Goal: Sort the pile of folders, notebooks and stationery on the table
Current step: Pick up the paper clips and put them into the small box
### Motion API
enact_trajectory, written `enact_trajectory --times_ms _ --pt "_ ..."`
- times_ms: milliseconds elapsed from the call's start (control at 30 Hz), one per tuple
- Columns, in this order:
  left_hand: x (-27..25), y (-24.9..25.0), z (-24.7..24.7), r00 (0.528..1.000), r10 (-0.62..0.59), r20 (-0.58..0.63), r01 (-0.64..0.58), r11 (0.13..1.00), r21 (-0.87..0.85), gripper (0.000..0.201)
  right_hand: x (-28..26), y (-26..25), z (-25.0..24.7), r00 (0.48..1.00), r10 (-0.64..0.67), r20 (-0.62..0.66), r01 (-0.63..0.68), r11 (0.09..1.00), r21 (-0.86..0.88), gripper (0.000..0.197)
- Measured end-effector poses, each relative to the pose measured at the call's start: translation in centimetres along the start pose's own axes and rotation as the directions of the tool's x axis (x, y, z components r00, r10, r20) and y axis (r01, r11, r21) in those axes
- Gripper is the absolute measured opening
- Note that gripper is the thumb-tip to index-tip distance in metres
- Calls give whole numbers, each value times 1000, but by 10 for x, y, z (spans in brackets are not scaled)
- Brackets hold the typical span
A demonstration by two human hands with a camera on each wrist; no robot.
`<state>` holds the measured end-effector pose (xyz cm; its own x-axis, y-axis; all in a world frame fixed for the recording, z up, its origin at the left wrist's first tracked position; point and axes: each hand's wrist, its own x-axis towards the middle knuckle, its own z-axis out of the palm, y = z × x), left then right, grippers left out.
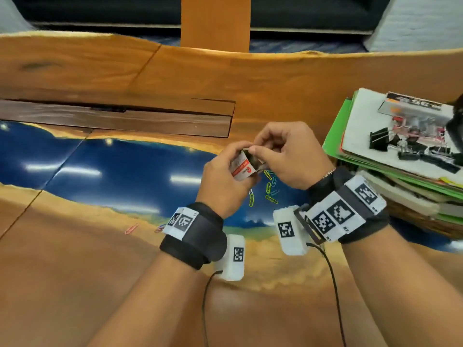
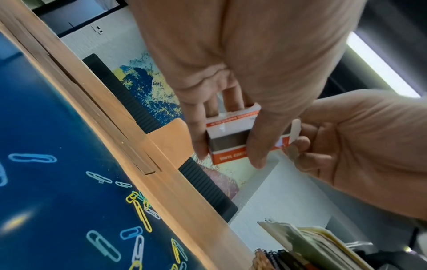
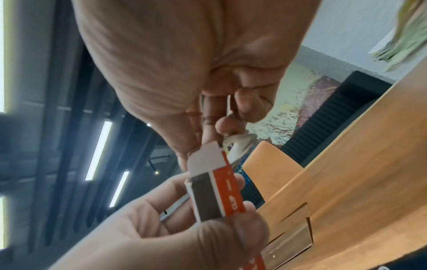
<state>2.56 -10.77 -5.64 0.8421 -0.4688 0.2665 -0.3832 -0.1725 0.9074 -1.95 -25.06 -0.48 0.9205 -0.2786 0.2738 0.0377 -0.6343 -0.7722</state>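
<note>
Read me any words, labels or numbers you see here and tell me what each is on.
"VINYL COAT", cut off by a finger: orange band of the small clip box.
"CLIP": same box, right wrist view.
Print on the carton atop the folder stack: blurred.
Wrist tags: square codes only.

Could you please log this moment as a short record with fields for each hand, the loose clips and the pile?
left hand: grips small orange-and-white clip box, held above the table
right hand: fingertips pinch at the box's open end
loose paper clips: scattered on blue part of table, below the hands
pile of folders and notebooks: at right, binder clips on top
state: clips not yet all boxed
</note>
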Motion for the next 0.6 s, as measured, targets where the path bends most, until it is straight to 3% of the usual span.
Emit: enact_trajectory --times_ms 133,233,367,500,533,600 --pt "-51 -8 -5 997 56 -61 -65 986 -155 53 -64 -5 11 992 -104 -72 100 993 -65 21" --pt "-109 1 -16 999 -20 -38 8 957 -289 53 -128 -26 19 996 -93 -16 91 993 -80 15" --pt "-168 8 -29 985 -118 127 152 939 -308 61 -184 -47 32 999 -45 -4 45 997 -64 13" --pt "-194 19 -52 954 -187 235 283 819 -499 57 -209 -64 40 997 -62 -47 58 996 -68 11" --pt "-199 21 -57 951 -197 238 296 800 -521 52 -216 -69 43 997 -65 -51 62 996 -71 13" --pt "-204 23 -64 966 -197 169 255 846 -469 39 -222 -75 50 995 -75 -66 68 993 -96 25"
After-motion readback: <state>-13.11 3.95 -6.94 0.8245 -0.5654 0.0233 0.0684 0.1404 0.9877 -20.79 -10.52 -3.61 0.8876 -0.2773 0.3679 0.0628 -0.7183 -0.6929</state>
